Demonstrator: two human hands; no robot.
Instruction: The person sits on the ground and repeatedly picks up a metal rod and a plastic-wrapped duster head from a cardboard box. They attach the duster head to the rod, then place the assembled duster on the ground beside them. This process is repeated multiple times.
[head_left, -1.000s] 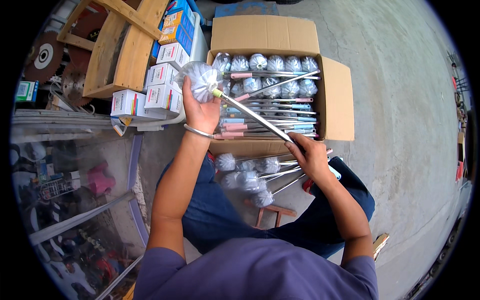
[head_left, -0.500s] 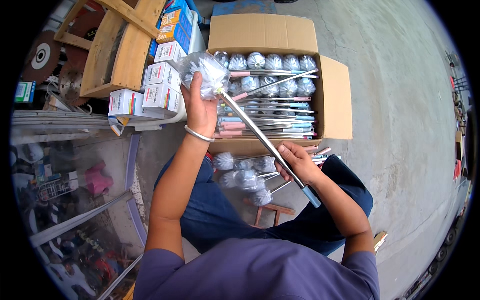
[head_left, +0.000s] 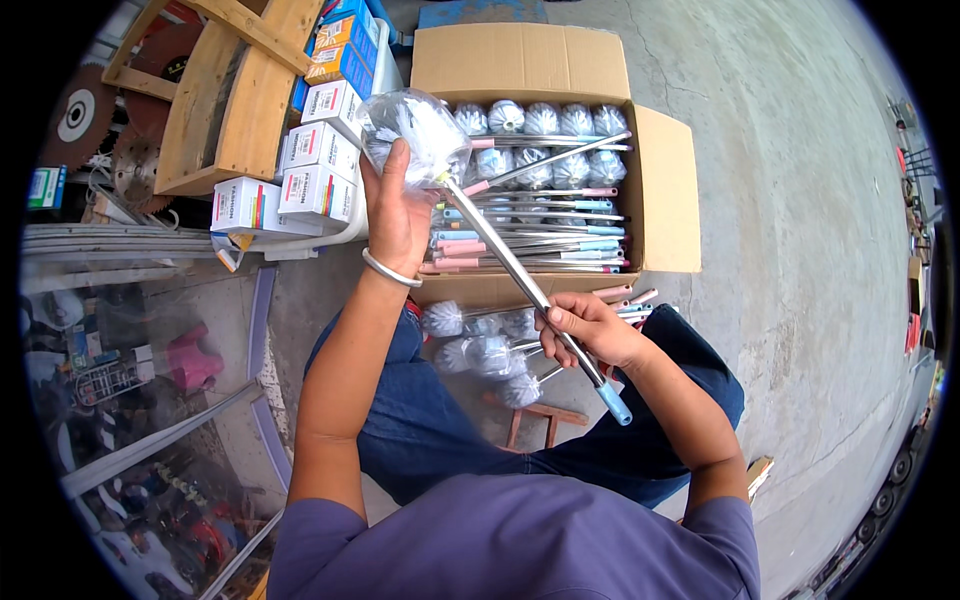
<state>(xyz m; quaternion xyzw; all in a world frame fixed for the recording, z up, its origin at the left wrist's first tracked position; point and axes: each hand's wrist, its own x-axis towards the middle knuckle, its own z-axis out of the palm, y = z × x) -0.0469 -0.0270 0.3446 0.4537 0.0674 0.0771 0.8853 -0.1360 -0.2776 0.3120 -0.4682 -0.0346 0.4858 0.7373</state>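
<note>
Between the two hands, head view: one brush (head_left: 500,240) held on a diagonal, long axis running from upper left down to lower right. Left hand (head_left: 398,215) grips the plastic-wrapped head (head_left: 415,128), raised over the open cardboard box (head_left: 665,190). Right hand (head_left: 588,328) is wrapped round the metal shaft close to the blue end cap (head_left: 615,403), nearer the body, above the lap.

One open cardboard box (head_left: 668,190). Inside, eight wrapped brush heads (head_left: 541,118) countable in two rows; long handles below too many and too overlapped to count. One brush (head_left: 520,270) held up, by two hands: left hand (head_left: 398,210), right hand (head_left: 590,328). About five more wrapped brushes (head_left: 480,345) on the lap. Four small white cartons (head_left: 318,192) stacked beside the box. Two round saw blades (head_left: 78,112) at far left.
</note>
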